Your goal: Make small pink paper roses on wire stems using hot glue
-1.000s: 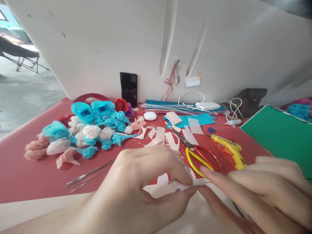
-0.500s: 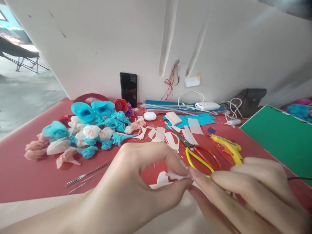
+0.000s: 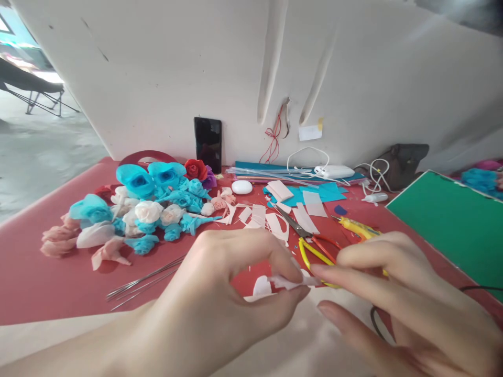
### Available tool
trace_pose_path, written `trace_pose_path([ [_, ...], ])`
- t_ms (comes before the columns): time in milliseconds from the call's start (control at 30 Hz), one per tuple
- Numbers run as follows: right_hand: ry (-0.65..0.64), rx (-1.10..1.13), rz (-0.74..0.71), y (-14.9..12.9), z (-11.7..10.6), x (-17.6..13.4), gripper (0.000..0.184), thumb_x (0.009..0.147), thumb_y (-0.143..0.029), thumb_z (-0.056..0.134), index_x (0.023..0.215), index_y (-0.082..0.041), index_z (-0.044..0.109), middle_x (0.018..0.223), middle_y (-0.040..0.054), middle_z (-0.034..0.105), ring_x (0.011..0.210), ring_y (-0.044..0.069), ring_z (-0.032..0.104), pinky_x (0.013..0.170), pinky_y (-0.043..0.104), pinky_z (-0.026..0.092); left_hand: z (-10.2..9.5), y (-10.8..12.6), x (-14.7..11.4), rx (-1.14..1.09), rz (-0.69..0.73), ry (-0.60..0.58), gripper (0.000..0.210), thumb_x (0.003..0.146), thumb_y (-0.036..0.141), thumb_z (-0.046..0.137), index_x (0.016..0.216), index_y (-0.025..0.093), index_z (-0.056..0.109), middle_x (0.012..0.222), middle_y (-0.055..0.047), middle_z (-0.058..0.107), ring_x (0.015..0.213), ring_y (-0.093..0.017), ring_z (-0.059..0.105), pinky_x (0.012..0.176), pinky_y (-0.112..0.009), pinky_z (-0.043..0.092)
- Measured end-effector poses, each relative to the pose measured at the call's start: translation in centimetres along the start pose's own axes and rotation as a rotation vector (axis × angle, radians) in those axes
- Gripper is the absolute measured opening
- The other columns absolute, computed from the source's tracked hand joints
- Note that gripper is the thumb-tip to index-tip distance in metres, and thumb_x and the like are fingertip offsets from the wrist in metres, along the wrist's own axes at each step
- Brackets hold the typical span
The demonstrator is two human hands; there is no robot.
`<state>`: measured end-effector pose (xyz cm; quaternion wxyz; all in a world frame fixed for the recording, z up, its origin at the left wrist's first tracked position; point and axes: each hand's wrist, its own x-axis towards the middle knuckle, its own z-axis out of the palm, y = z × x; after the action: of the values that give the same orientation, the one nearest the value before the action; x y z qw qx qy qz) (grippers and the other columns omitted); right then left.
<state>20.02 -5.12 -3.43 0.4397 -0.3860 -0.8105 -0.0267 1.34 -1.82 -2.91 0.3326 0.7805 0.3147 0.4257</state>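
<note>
Between the thumb and index finger of my left hand [image 3: 231, 293] is a small pale pink paper piece [image 3: 288, 283], thin and twisted. Its right end sticks out past the fingertips. My right hand [image 3: 396, 293] is just to the right, thumb and index finger apart, holding nothing. Behind the right fingers lie scissors [image 3: 312, 254] with one yellow and one red handle, partly hidden. A yellow glue gun [image 3: 357, 228] is half covered by that hand. Beyond my left hand lies a pale rounded paper petal [image 3: 261, 286].
Blue, white and pink paper flowers [image 3: 149, 212] are heaped at the left, with metal wires [image 3: 141, 280] in front. Pale paper scraps [image 3: 257, 215] lie mid-table. A phone [image 3: 208, 144] leans on the wall. A green board [image 3: 451, 230] stands at the right.
My right hand has moved off the paper piece to the right, its thumb and index finger parting. My left hand still pinches the piece in nearly the same place.
</note>
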Motion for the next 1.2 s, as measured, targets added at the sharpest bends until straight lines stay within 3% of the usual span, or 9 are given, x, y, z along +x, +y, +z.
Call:
trace_pose_path([
  [267,-0.065,0.101,0.032,0.7,-1.1,0.4,0.019,0.078,-0.012,0.058,0.095,-0.019,0.061,0.082,0.0026,0.053,0.074,0.013,0.052,0.057,0.024,0.047,0.0,0.5,-0.2,0.031,0.083,0.061,0.021,0.064,-0.003,0.063,0.067,0.018,0.06,0.068,0.006,0.067,0.063,-0.008,0.064,0.06,-0.015,0.053],
  [367,-0.027,0.177,0.055,1.3,-1.2,0.6,0.011,0.076,-0.013,0.062,0.083,-0.019,0.057,0.075,0.0016,0.051,0.069,0.015,0.052,0.059,0.028,0.046,0.1,0.3,0.1,0.052,0.076,0.066,0.02,0.064,-0.002,0.062,0.064,0.018,0.06,0.065,0.005,0.066,0.06,-0.008,0.063,0.057,-0.016,0.052],
  [533,-0.009,0.24,0.106,1.1,-0.8,1.0,0.013,0.078,-0.015,0.062,0.071,-0.019,0.051,0.065,-0.0016,0.049,0.063,0.011,0.05,0.056,0.023,0.043,0.1,0.1,0.1,0.05,0.065,0.05,0.018,0.065,0.0,0.061,0.064,0.018,0.059,0.063,0.005,0.065,0.06,-0.008,0.062,0.057,-0.016,0.051],
  [667,-0.001,0.195,0.129,1.0,-0.7,1.2,0.011,0.08,-0.015,0.06,0.072,-0.019,0.053,0.069,-0.0026,0.054,0.067,0.008,0.053,0.057,0.016,0.045,0.0,-0.1,0.1,0.11,0.081,0.046,0.019,0.066,0.0,0.061,0.061,0.018,0.055,0.063,0.006,0.065,0.058,-0.007,0.06,0.055,-0.014,0.048],
  [833,-0.035,0.087,0.183,1.5,-0.7,1.8,0.017,0.084,-0.017,0.053,0.068,-0.017,0.056,0.062,-0.0039,0.053,0.054,0.004,0.05,0.049,0.011,0.041,-0.3,-1.9,0.7,0.28,0.142,0.007,0.017,0.071,0.0,0.056,0.068,0.017,0.057,0.069,0.002,0.064,0.066,-0.009,0.061,0.063,-0.017,0.048],
  [967,-0.059,0.0,0.161,2.4,0.1,1.7,0.018,0.087,-0.015,0.047,0.069,-0.017,0.048,0.058,-0.0047,0.047,0.048,0.004,0.044,0.042,0.012,0.036,-0.8,-3.1,1.5,0.366,0.073,0.031,0.013,0.073,0.005,0.056,0.068,0.016,0.058,0.069,0.002,0.066,0.064,-0.01,0.062,0.062,-0.019,0.046],
  [1100,-0.089,-0.066,0.076,3.9,2.0,0.9,0.038,0.084,-0.015,0.052,0.052,-0.015,0.032,0.048,-0.0052,0.026,0.043,0.005,0.027,0.039,0.02,0.024,-1.3,-3.6,2.1,0.405,-0.022,0.035,0.009,0.074,0.014,0.06,0.066,0.017,0.059,0.068,0.003,0.068,0.063,-0.012,0.063,0.061,-0.022,0.046],
  [1167,-0.121,-0.076,0.071,4.5,2.8,0.6,0.037,0.081,-0.015,0.057,0.05,-0.015,0.037,0.047,-0.0053,0.03,0.043,0.005,0.03,0.041,0.021,0.024,-1.3,-3.8,2.2,0.421,-0.037,0.048,0.009,0.073,0.016,0.061,0.065,0.018,0.059,0.067,0.004,0.067,0.062,-0.013,0.062,0.061,-0.023,0.046],
  [1200,-0.146,-0.08,0.077,4.7,3.0,0.5,0.027,0.079,-0.013,0.058,0.055,-0.015,0.047,0.05,-0.0053,0.038,0.046,0.005,0.035,0.043,0.021,0.028,-1.3,-3.9,2.2,0.427,-0.038,0.059,0.009,0.073,0.016,0.061,0.064,0.018,0.059,0.066,0.004,0.067,0.062,-0.013,0.062,0.061,-0.023,0.046],
])
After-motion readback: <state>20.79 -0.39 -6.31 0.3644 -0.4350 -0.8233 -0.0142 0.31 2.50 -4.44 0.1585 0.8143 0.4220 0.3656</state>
